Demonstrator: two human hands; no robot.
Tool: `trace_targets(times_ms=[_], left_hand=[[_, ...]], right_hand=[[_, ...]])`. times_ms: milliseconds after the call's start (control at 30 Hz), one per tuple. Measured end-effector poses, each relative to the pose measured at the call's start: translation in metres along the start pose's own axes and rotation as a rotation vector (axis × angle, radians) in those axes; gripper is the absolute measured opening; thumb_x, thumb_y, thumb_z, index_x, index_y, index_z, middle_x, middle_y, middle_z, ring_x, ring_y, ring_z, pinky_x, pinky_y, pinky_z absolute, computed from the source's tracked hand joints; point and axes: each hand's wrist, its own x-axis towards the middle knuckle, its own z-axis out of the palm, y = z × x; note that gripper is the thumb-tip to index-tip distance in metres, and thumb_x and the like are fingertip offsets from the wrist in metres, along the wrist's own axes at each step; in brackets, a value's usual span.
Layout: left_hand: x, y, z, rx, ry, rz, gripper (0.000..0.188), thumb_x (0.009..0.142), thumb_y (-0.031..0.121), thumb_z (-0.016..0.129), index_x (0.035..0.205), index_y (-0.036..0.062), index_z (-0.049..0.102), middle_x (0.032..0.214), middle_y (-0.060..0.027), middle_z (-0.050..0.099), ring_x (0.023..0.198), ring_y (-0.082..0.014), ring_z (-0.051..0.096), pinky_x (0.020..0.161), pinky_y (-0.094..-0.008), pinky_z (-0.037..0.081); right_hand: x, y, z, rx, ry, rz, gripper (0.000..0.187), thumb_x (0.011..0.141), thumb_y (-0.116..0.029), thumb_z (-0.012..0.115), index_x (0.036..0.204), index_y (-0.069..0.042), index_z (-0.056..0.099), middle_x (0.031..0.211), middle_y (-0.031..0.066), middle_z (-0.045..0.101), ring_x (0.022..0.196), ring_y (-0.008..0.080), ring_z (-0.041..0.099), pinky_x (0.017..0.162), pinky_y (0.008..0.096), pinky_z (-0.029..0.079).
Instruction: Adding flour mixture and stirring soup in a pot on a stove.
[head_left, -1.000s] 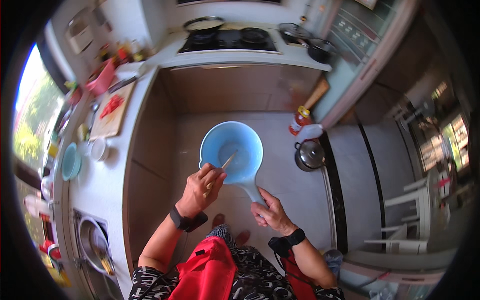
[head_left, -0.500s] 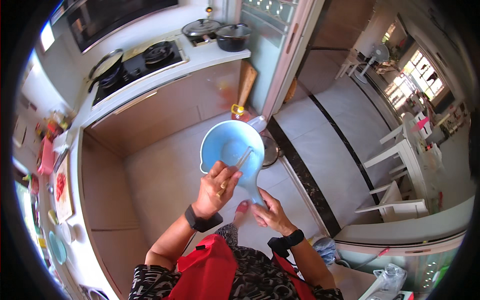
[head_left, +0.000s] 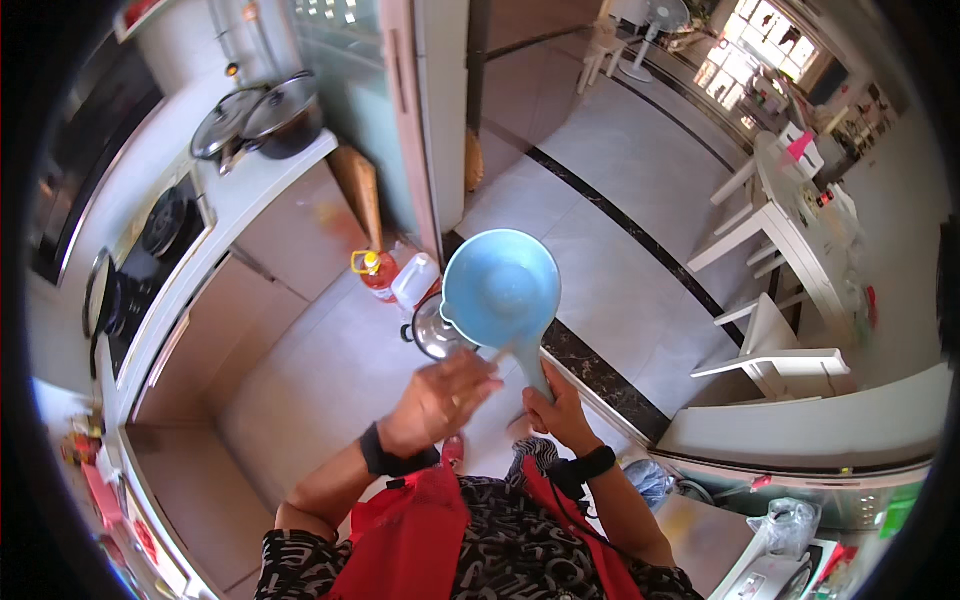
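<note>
In front of me is a light-blue plastic water dipper (head_left: 500,285), its bowl facing up and a small pouring lip on its left side. Liquid, if any, is hard to make out in it. My right hand (head_left: 560,410) is closed around the dipper's handle. Just left of the handle, my left hand (head_left: 440,400) is smeared by motion, its fingers closed on chopsticks (head_left: 508,350) whose blurred tips show near the bowl's lower rim. Beyond the bowl, a pot with a glass lid (head_left: 435,330) is on the floor, partly hidden by the dipper.
An oil bottle with a yellow cap (head_left: 375,275) and a white jug (head_left: 414,280) stand on the floor by the doorway. Lidded pots (head_left: 283,120) sit on the counter (head_left: 235,190) at the left. A white chair (head_left: 770,350) and table (head_left: 790,225) are at the right.
My view has swung to the right, toward the doorway. The chopsticks have come out of the bowl to its lower rim. My right hand keeps hold of the dipper.
</note>
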Motion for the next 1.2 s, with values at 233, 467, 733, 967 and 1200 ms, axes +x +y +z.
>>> trace_targets(times_ms=[233, 467, 733, 967, 1200], left_hand=[[0.127, -0.101, 0.092, 0.059, 0.008, -0.156, 0.012, 0.084, 0.000, 0.066, 0.095, 0.0034, 0.068, 0.094, -0.0113, 0.067, 0.086, -0.0263, 0.065, 0.063, -0.0340, 0.055], [0.267, -0.146, 0.206, 0.065, 0.022, 0.058, 0.018, 0.081, -0.001, 0.070, 0.097, 0.0053, 0.064, 0.093, -0.0100, 0.065, 0.075, -0.0288, 0.065, 0.060, -0.0361, 0.055], [0.423, -0.248, 0.280, -0.007, -0.119, 0.003, 0.015, 0.084, 0.004, 0.066, 0.099, 0.0016, 0.065, 0.096, -0.0112, 0.065, 0.086, -0.0306, 0.064, 0.069, -0.0355, 0.054], [0.636, -0.364, 0.261, -0.434, -0.036, -0.514, 0.028, 0.096, 0.026, 0.061, 0.097, -0.0020, 0.064, 0.084, -0.0073, 0.068, 0.075, -0.0139, 0.066, 0.068, -0.0267, 0.054], [0.741, -0.456, 0.310, -0.668, -0.019, -0.735, 0.025, 0.095, 0.024, 0.063, 0.092, -0.0013, 0.065, 0.080, -0.0092, 0.068, 0.064, -0.0187, 0.069, 0.058, -0.0295, 0.059]], right_hand=[[0.080, -0.043, -0.133, -0.053, 0.018, -0.091, 0.056, 0.095, -0.013, 0.058, 0.146, -0.008, 0.036, 0.070, -0.0019, 0.051, 0.054, 0.0050, 0.046, 0.049, 0.0220, 0.039], [0.164, -0.131, -0.261, -0.067, 0.019, -0.149, 0.053, 0.097, -0.008, 0.052, 0.147, -0.006, 0.034, 0.070, -0.0001, 0.053, 0.051, 0.0063, 0.045, 0.046, 0.0228, 0.037], [0.262, -0.201, -0.392, -0.096, 0.029, -0.097, 0.054, 0.097, -0.009, 0.053, 0.147, -0.006, 0.032, 0.070, -0.0006, 0.048, 0.049, 0.0067, 0.042, 0.043, 0.0238, 0.035], [0.358, -0.287, -0.507, -0.202, 0.093, -0.081, 0.055, 0.095, -0.011, 0.056, 0.146, -0.009, 0.036, 0.070, -0.0025, 0.048, 0.051, 0.0057, 0.043, 0.044, 0.0228, 0.036], [0.442, -0.365, -0.602, -0.128, 0.209, -0.072, 0.052, 0.094, -0.012, 0.057, 0.144, -0.011, 0.040, 0.070, -0.0039, 0.049, 0.052, 0.0041, 0.043, 0.045, 0.0220, 0.037]])
